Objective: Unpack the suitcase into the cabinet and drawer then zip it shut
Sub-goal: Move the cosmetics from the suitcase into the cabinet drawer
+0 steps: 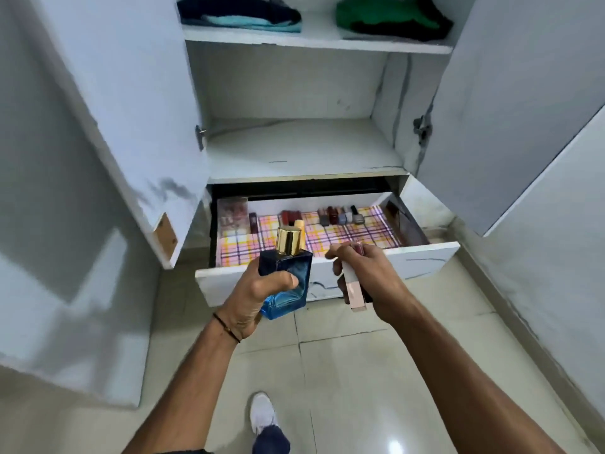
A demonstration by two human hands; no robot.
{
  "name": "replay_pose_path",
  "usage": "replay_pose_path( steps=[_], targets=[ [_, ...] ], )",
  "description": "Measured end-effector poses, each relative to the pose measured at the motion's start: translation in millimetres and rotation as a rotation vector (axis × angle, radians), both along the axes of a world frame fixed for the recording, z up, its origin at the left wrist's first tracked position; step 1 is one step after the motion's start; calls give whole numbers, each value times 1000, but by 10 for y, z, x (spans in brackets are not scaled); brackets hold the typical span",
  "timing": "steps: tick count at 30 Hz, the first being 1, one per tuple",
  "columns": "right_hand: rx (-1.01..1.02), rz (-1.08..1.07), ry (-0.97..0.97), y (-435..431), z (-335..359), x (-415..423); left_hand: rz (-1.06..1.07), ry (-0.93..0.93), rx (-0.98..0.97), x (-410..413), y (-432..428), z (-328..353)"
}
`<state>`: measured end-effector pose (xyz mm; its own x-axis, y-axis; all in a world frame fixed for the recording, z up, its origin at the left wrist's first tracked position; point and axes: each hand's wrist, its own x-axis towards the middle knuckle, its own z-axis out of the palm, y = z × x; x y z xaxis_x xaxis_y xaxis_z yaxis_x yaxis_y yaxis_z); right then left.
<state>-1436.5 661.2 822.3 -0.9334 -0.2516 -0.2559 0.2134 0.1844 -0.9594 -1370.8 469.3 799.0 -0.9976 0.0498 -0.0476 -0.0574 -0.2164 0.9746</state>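
Note:
My left hand (253, 294) grips a blue glass perfume bottle (289, 273) with a gold cap, held upright just in front of the open drawer (422, 260). My right hand (370, 283) holds a few slim cosmetic tubes (355, 294), one with a rose-gold cap, at the drawer's front edge. The drawer is lined with checked paper and holds nail polish bottles (340, 215), lipsticks (289, 217) and a clear box (233, 213) along its back. The suitcase is out of view.
The white cabinet stands with both doors (124, 126) swung wide. Folded clothes lie on its top shelf (314, 36): a dark and teal stack (242, 14), a green and black stack (393, 18). The middle shelf (301, 149) is bare. My white shoe (263, 412) is on the tiled floor.

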Motion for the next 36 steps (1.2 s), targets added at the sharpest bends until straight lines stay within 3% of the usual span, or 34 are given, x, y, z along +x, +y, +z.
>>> replay_pose_path(
  steps=[6,13,21,27,36],
  targets=[
    [99,83,8,-346,-58,-1098,-170,-67,-42,-1186,-195,-107],
    [130,66,-92,-177,-612,-2031,-301,-225,-71,-2093,-99,-464],
    [172,33,-170,161,-1101,-2937,49,-537,-64,-2667,21,-926],
    [192,157,-281,216,-1528,-3278,270,-622,-99,-2833,161,-1153],
    [274,206,-393,344,-1896,-3382,199,-706,-176,-2967,381,-1405]
  ],
)
